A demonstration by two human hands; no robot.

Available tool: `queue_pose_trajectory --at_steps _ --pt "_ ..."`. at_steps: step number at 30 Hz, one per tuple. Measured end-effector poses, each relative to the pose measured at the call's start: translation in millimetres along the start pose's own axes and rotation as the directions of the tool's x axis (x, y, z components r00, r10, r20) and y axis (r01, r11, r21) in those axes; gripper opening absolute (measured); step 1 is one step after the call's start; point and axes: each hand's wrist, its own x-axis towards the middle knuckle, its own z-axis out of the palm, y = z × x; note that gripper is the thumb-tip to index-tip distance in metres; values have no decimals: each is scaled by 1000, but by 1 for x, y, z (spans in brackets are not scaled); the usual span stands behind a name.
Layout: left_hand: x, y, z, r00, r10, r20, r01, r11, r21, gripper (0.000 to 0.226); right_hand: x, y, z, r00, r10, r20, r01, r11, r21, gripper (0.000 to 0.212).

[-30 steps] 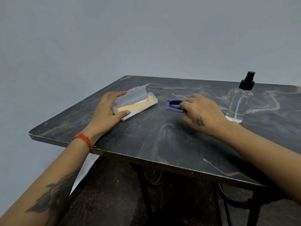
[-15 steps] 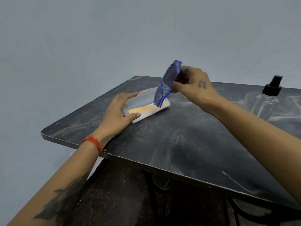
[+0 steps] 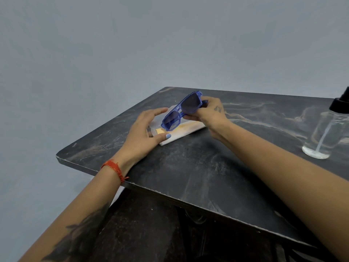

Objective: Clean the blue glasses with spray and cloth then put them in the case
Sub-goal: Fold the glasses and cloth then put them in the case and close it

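The right grip (image 3: 209, 115) pinches the blue glasses (image 3: 181, 111) at their 3 o'clock end — held tilted above the open case (image 3: 188, 129). The left grip (image 3: 145, 133), fingers loosely spread, rests against the case. Spray bottle (image 3: 326, 133) stands at the bench's (image 3: 198, 176) 3 o'clock edge.

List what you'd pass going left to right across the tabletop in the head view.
Left hand → glasses → right hand → spray bottle. The case under the glasses spans both hands, so it has no clear place in the order.
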Motion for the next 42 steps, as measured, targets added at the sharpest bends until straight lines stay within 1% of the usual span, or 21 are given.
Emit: queue_pose_trajectory --at_steps 3,5,6,8,9,11,13,15,18,20,25,27,28,29,32,35,38,42 --pt "1 -1 0 1000 -13 4 13 1000 -13 60 4 4 1 1000 2 -16 -3 999 -54 23" --pt "1 -1 0 1000 -14 9 15 1000 -12 60 8 6 -3 1000 -8 -16 6 986 -169 31" --pt "1 -1 0 1000 -10 8 10 1000 -10 60 10 7 -5 999 -29 -17 24 966 -257 35" --pt "1 -1 0 1000 -7 8 7 1000 -14 60 11 9 -10 994 -105 -10 90 894 -439 39" --pt "1 0 1 1000 -11 8 11 1000 -19 60 12 10 -12 991 -131 0 114 861 -495 40" --pt "0 0 1 1000 -11 7 12 1000 -19 59 14 12 -15 993 -117 16 108 839 -534 39" --pt "0 -1 0 1000 -10 7 10 1000 -11 59 17 10 -19 998 -46 48 63 876 -479 34" --pt "1 -2 0 1000 -14 13 14 1000 -14 59 17 6 -26 994 24 105 15 934 -356 32" --pt "1 -2 1 999 -22 24 23 999 -30 59 14 -1 -34 986 65 157 -24 968 -248 33" --pt "1 -2 1 1000 -20 24 21 999 -36 59 13 -1 -37 990 44 134 -14 977 -213 29" --pt "1 -2 0 999 -24 29 25 999 -35 60 15 7 -35 994 -109 20 111 982 -153 19" --pt "1 -1 0 999 -24 31 25 999 -33 60 15 10 -35 988 -153 -3 151 976 -159 19" --pt "1 0 0 999 -23 31 24 999 -40 60 15 12 -36 983 -181 -9 176 965 -196 17" --pt "1 0 0 999 -22 30 24 998 -55 60 15 15 -36 976 -219 -8 210 943 -259 14" --pt "1 0 0 999 -17 33 20 996 -89 60 17 25 -35 940 -340 21 312 834 -454 16" --pt "1 -1 0 999 -18 48 23 994 -105 61 17 28 -34 899 -424 115 396 669 -629 12" --pt "1 0 2 998 -25 53 31 993 -117 61 19 30 -35 866 -468 176 439 543 -716 15" --pt "1 0 1 998 -25 57 29 997 -71 61 20 31 -37 833 -526 171 442 448 -777 19"
